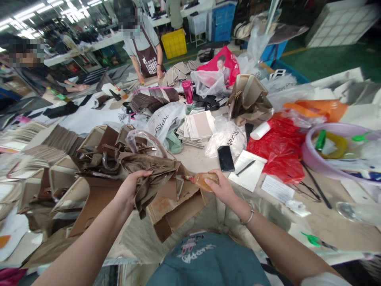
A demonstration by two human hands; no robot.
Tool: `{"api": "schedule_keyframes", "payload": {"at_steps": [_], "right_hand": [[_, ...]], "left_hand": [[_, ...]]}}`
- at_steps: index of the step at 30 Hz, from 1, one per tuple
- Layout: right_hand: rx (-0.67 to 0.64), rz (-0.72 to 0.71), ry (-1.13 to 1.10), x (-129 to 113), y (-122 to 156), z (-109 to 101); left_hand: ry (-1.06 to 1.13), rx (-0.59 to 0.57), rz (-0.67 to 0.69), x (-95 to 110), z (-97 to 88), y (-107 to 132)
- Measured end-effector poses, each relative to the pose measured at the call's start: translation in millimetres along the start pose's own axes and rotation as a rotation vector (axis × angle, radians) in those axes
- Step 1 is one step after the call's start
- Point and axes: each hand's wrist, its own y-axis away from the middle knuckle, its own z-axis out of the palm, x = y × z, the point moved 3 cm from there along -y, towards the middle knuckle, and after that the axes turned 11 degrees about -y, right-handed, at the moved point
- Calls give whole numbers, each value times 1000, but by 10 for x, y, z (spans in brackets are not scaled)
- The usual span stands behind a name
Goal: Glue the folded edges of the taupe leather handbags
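Note:
My left hand (137, 184) is closed on the bunched brown lining of a handbag (154, 169), its fingers partly hidden in the folds. In my right hand (219, 186) is an amber squeeze bottle (204, 182), its red tip pointing left at the edge of the bag. Beneath the bag sits a cardboard box (181, 210) with a flap hanging towards me. A clear-wrapped handle (149, 139) arches up behind the lining.
More brown handbags (98, 159) and stacked panels crowd the left. A phone (226, 159), a notepad (248, 171) with a pen, a red plastic bag (282, 151) and a purple basin (306, 147) lie to the right. Across the table stands a person in an apron (149, 59).

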Motion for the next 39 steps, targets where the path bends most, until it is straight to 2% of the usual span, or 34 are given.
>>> {"api": "schedule_keyframes", "payload": {"at_steps": [2, 5, 11, 18, 24, 27, 33, 36, 39], "right_hand": [[33, -23, 17, 40, -9, 11], [6, -2, 29, 105, 3, 51], [-44, 188, -31, 205, 97, 85], [60, 230, -98, 212, 45, 95], [-34, 254, -65, 201, 124, 139], [-33, 245, -97, 192, 188, 130], [106, 127, -56, 94, 132, 55], [95, 62, -19, 23, 114, 73], [22, 102, -2, 10, 158, 127]], "left_hand": [[3, -14, 0, -25, -3, 1], [-4, -27, -2, -64, -6, 4], [-18, -23, 31, -82, -37, 17], [-27, -8, 19, -93, -21, 90], [4, 11, 48, -113, -47, 134], [-14, 23, 24, -121, -82, 158], [-18, 20, 31, -155, -96, 201], [-10, 4, 54, -180, -100, 182], [-11, -12, 56, -194, -106, 164]]}}
